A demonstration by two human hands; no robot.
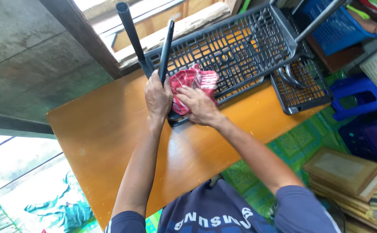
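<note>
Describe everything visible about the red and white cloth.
The red and white patterned cloth looks like soft fabric, crumpled into a wad. It lies on the dark grey plastic lattice rack near its corner, above the orange-brown wooden table. The right hand presses on it; the left hand, gripping a black rack leg, sits beside it.

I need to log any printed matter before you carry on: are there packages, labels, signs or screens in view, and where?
No packages, signs or screens show.
White printed lettering on the dark blue shirt, bottom centre, below the wooden table: a curved row of white letters.
Stack of flat framed boards, lower right on the floor: tan rectangles, nothing legible.
</note>
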